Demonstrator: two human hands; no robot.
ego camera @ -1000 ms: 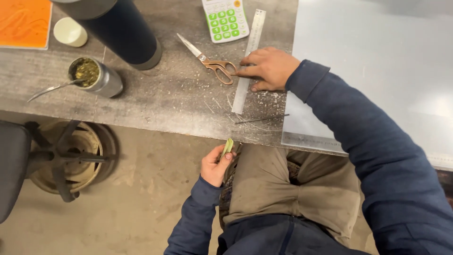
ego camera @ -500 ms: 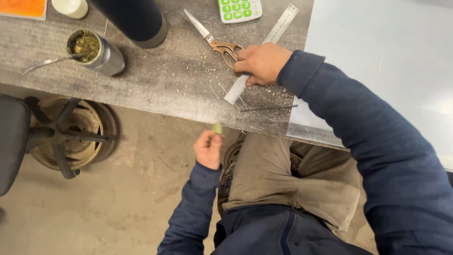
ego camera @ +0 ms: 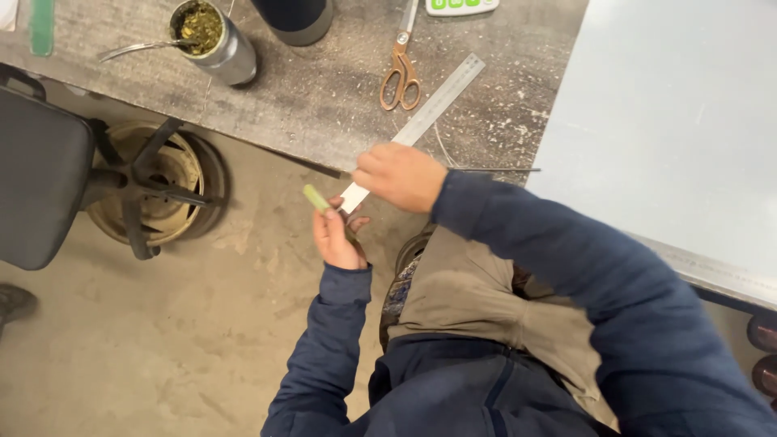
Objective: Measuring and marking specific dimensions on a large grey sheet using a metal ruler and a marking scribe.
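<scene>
Steel ruler point(ego camera: 425, 121), long, thin and flat, slanting from upper centre of the frame down past the worktop point(ego camera: 324, 97) edge to mid-frame, near end overhanging. Likely stiff along its length, light, slick on the faces and somewhat sharp at the edges; best taken across its width, fingers on the flat, close to the end being steered. Right hand point(ego camera: 401, 176), mid-frame, reaching in from lower right on a bent arm, knuckles up, fingers closed over the ruler's near end. Left hand point(ego camera: 337, 235), just below it, forearm rising from bottom centre, fingers curled and pinching a small pale green stick point(ego camera: 316, 198), tip touching or just beside the ruler's end; cannot tell which.
</scene>
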